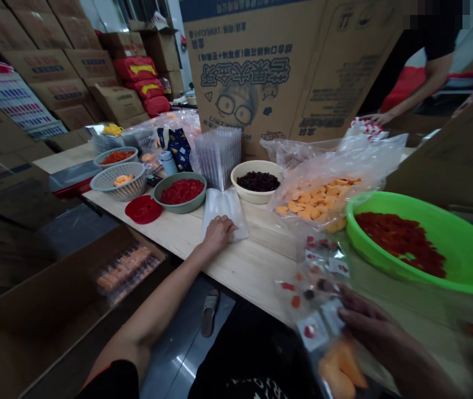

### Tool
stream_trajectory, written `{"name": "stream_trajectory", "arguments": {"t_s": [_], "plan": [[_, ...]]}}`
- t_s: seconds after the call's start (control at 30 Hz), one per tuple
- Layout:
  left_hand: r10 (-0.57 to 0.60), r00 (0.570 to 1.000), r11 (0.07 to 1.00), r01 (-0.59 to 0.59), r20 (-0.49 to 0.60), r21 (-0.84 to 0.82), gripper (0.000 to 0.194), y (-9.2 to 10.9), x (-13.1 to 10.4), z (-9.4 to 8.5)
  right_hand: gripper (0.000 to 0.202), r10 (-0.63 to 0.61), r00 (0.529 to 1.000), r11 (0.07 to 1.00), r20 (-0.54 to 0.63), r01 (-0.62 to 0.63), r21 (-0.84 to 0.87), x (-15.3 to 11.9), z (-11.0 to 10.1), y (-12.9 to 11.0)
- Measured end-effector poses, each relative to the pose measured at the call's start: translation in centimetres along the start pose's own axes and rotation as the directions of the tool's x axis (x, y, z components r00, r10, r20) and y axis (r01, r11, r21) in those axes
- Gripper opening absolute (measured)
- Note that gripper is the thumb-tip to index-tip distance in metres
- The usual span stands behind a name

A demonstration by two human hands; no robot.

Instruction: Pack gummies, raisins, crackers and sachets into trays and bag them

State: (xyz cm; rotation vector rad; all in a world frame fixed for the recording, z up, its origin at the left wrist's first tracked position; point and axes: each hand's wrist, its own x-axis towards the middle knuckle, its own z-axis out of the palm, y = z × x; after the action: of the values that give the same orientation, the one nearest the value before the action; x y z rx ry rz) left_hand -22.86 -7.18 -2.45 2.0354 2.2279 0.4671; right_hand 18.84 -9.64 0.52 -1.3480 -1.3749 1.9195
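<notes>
Several packets are gripped in the right hand (blurred), near right. Farther left, the left hand, fingers curled, rests on bags; whether it grips them, I cannot tell. Beyond stands a carton.

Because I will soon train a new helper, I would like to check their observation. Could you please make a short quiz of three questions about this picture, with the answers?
1. Which hand lies on the flat translucent plastic, left or right?
2. True or false: the lime-green basin is at the left edge of the picture.
3. Fill in: the dark pieces lie in the ____ bowl.

Key:
1. The left hand.
2. False: the lime-green basin is at the right edge.
3. Cream: they are in the cream bowl.
</notes>
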Motion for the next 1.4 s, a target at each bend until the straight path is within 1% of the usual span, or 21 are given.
{"name": "stream_trajectory", "arguments": {"t_s": [0.1, 0.17, 0.23, 0.3, 0.4, 0.53, 0.6, 0.7, 0.73, 0.8, 0.87, 0.9, 0.93, 1.0, 1.03, 1.1, 1.13, 1.17, 1.2, 1.3, 1.4], "plan": [[0.092, 0.996, 0.992, -0.093, 0.019, 0.085, 0.033, 2.3, -1.7, 1.6, 0.064, 0.034, 0.98, 0.995, 0.198, -0.052, 0.089, 2.9, 6.7, -1.8], [0.136, 0.988, 0.982, -0.144, 0.071, 0.119, 0.033, 2.8, -2.8, 2.5, 0.069, 0.048, 0.939, 0.99, 0.34, -0.09, 0.109, 4.9, 9.8, -2.5], [0.181, 0.974, 0.979, -0.192, 0.138, 0.068, 0.028, 2.5, -3.6, 2.7, 0.076, 0.061, 0.896, 0.987, 0.44, -0.121, 0.109, 6.5, 11.8, -2.7], [0.235, 0.953, 0.972, -0.236, 0.191, -0.018, 0.02, 1.7, -4.1, 2.2, 0.083, 0.074, 0.876, 0.986, 0.477, -0.135, 0.095, 7.6, 12.8, -2.8], [0.3, 0.932, 0.952, -0.279, 0.203, -0.127, 0.017, 0.8, -4.3, 1.0, 0.095, 0.096, 0.86, 0.989, 0.5, -0.14, 0.05, 8.4, 13.3, -3.0], [0.369, 0.923, 0.906, -0.332, 0.107, -0.263, 0.026, 0.6, -4.3, 0.1, 0.098, 0.109, 0.821, 0.993, 0.56, -0.118, -0.02, 8.3, 13.3, -3.3], [0.361, 0.93, 0.908, -0.335, 0.065, -0.252, 0.027, 0.8, -4.6, 0.1, 0.102, 0.117, 0.837, 0.993, 0.534, -0.112, -0.043, 8.1, 13.1, -3.1], [0.305, 0.951, 0.945, -0.296, 0.048, -0.139, 0.032, 1.3, -5.3, 0.2, 0.105, 0.121, 0.891, 0.993, 0.437, -0.116, -0.037, 7.8, 12.5, -2.7], [0.284, 0.958, 0.953, -0.277, 0.044, -0.123, 0.034, 1.4, -5.5, 0.3, 0.102, 0.114, 0.905, 0.993, 0.409, -0.118, -0.015, 7.7, 12.4, -2.5], [0.228, 0.974, 0.961, -0.225, 0.003, -0.16, 0.035, 1.8, -5.9, 0.5, 0.089, 0.099, 0.922, 0.992, 0.374, -0.123, 0.041, 7.3, 12.3, -2.3], [0.17, 0.983, 0.948, -0.182, -0.07, -0.261, 0.026, 2.1, -6.2, 0.4, 0.069, 0.083, 0.933, 0.989, 0.35, -0.121, 0.088, 6.9, 12.3, -2.2], [0.161, 0.982, 0.929, -0.186, -0.103, -0.319, 0.021, 2.2, -6.2, 0.2, 0.06, 0.082, 0.937, 0.988, 0.339, -0.121, 0.096, 6.8, 12.3, -2.2], [0.172, 0.976, 0.904, -0.21, -0.131, -0.373, 0.017, 2.3, -6.2, -0.1, 0.053, 0.087, 0.943, 0.988, 0.322, -0.123, 0.092, 6.6, 12.3, -2.1], [0.273, 0.947, 0.837, -0.321, -0.169, -0.443, 0.016, 2.3, -6.4, -1.0, 0.044, 0.108, 0.958, 0.989, 0.266, -0.132, 0.073, 6.5, 12.1, -2.1], [0.349, 0.919, 0.8, -0.394, -0.184, -0.453, 0.018, 2.3, -6.5, -1.6, 0.043, 0.119, 0.966, 0.988, 0.231, -0.139, 0.072, 6.5, 12.0, -2.1], [0.498, 0.845, 0.735, -0.53, -0.194, -0.423, 0.023, 2.1, -6.7, -2.7, 0.046, 0.142, 0.975, 0.983, 0.171, -0.159, 0.094, 6.5, 11.6, -2.1], [0.554, 0.811, 0.719, -0.58, -0.189, -0.384, 0.024, 2.0, -6.8, -3.1, 0.049, 0.152, 0.976, 0.979, 0.158, -0.17, 0.11, 6.5, 11.4, -2.2], [0.588, 0.789, 0.718, -0.61, -0.178, -0.336, 0.025, 1.9, -6.9, -3.3, 0.052, 0.158, 0.975, 0.976, 0.156, -0.178, 0.124, 6.4, 11.2, -2.2], [0.6, 0.782, 0.73, -0.621, -0.167, -0.284, 0.026, 1.9, -7.0, -3.5, 0.055, 0.159, 0.973, 0.974, 0.17, -0.182, 0.132, 6.3, 11.0, -2.3], [0.576, 0.801, 0.789, -0.597, -0.159, -0.147, 0.036, 2.1, -7.0, -3.2, 0.068, 0.137, 0.947, 0.973, 0.289, -0.183, 0.139, 5.7, 10.8, -2.3], [0.593, 0.794, 0.792, -0.605, -0.131, -0.085, 0.044, 2.9, -6.9, -3.3, 0.087, 0.13, 0.917, 0.969, 0.378, -0.197, 0.146, 5.1, 10.9, -2.2]]}}
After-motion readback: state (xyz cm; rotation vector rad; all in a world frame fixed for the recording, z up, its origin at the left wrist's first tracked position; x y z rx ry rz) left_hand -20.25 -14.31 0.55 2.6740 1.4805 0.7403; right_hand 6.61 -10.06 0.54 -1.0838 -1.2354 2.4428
